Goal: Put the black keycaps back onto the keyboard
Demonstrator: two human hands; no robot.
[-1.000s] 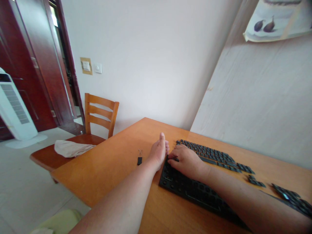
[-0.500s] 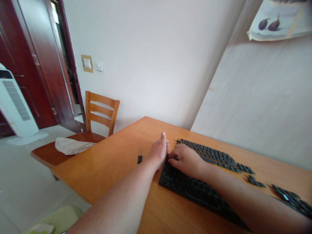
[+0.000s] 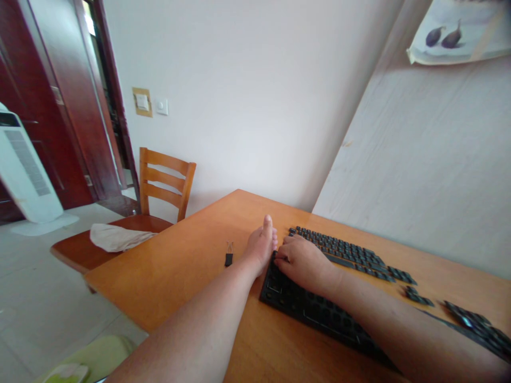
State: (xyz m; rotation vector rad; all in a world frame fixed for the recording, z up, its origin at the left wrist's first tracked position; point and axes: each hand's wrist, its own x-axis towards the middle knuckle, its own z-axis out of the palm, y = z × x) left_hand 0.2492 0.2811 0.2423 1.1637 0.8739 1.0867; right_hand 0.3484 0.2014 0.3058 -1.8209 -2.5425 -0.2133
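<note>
Pressure should be light and straight where the right hand [image 3: 305, 261] bends over the corner of the black plastic keyboard base [image 3: 288, 299] on the orange-brown wooden tabletop [image 3: 187, 266], the left hand [image 3: 258, 249] beside it, though from here I cannot tell if either grip is closed.

Black keyboard base [image 3: 293, 300] lay flat and slightly angled on the wooden table [image 3: 191, 276], bare round key spots showing, far-left part under my right hand [image 3: 305, 263]. Black keycaps [image 3: 353, 251] lay loose just beyond it in keyboard-like rows, with a small cluster [image 3: 417, 296] farther right and a heaped-looking dark group [image 3: 475, 322] past that, details too blurred for me to read.
</note>
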